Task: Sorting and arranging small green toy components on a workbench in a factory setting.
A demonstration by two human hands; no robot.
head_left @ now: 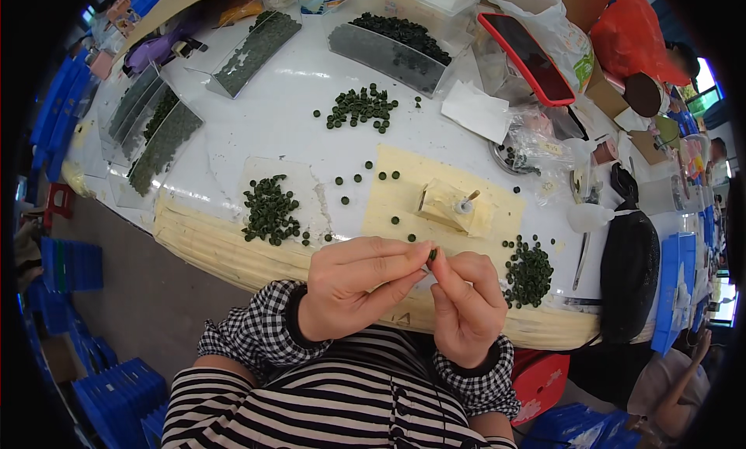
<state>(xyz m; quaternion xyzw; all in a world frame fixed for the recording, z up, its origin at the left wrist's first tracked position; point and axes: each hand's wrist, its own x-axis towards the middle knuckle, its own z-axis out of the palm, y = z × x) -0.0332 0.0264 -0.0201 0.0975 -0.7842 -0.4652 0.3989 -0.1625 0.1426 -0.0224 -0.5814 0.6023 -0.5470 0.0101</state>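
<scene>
Fingertip to fingertip, my left hand (361,282) and my right hand (468,301) pinch one small dark green round piece (433,255) between them. They hover over the table's front edge. A pile of similar green pieces (270,208) lies to the left of my hands, and another pile (530,272) sits beside my right hand. Several loose pieces are scattered ahead of my fingers. Just beyond my right hand, a tape-wrapped block (454,207) with a short upright peg stands on a yellow sheet (386,193).
Farther off lies a third heap of green pieces (360,108). Clear bins of pieces (388,49) line the back and left. At right are a red-cased phone (527,59), a white tissue (475,112), a squeeze bottle (590,217), metal tweezers (581,261) and a black bag (628,266).
</scene>
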